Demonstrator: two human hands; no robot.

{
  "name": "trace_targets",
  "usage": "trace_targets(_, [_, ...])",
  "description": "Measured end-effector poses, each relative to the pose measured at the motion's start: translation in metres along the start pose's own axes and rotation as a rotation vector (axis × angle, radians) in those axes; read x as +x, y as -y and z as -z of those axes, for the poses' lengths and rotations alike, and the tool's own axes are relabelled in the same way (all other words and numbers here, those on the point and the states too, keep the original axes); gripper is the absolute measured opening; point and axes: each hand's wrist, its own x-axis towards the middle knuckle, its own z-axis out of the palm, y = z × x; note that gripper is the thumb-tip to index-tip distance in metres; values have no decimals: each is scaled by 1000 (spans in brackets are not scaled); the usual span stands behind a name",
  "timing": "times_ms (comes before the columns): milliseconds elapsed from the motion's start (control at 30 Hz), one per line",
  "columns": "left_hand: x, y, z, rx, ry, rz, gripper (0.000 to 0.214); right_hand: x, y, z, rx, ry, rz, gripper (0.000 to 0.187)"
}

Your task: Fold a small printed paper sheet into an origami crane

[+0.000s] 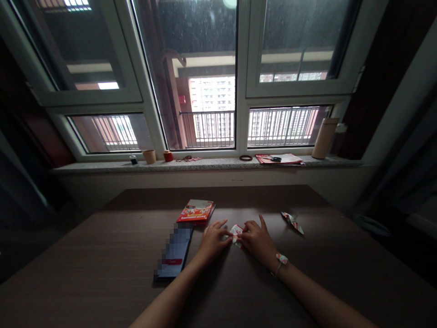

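A small folded piece of white and red printed paper (236,231) lies at the middle of the table, between my two hands. My left hand (215,239) has its thumb and a fingertip closed on the paper's left edge, its other fingers half bent. From the right, my right hand (256,239) pinches the paper, with one finger raised off it. What the fingertips cover cannot be seen. Farther right rests a pointed, folded paper piece (292,223) with striped print, apart from both hands.
Left of my hands lies a phone (175,253), partly pixelated. Behind it is a stack of red printed sheets (196,211). The windowsill (215,165) holds a paper cup (149,156), a red spool (168,156), scissors (276,159) on papers and a tall flask (324,139).
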Motion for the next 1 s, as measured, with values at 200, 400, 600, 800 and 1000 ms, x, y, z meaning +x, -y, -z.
trace_targets(200, [-1, 1, -2, -7, -31, -2, 15, 0, -1, 1, -5, -1, 18, 12])
trace_targets(400, [0, 3, -3, -9, -32, -1, 14, 1, -1, 2, -8, 11, 29, 12])
trace_targets(600, [0, -2, -2, 3, -27, 16, 13, 1, -1, 2, -7, 11, 19, 12])
trace_targets(800, [0, -4, -3, 20, -47, 13, 12, 1, -1, 1, 3, 9, 4, 10])
trace_targets(1000, [3, -7, -6, 23, -63, 51, 12, 2, 0, 3, 6, 23, 5, 10])
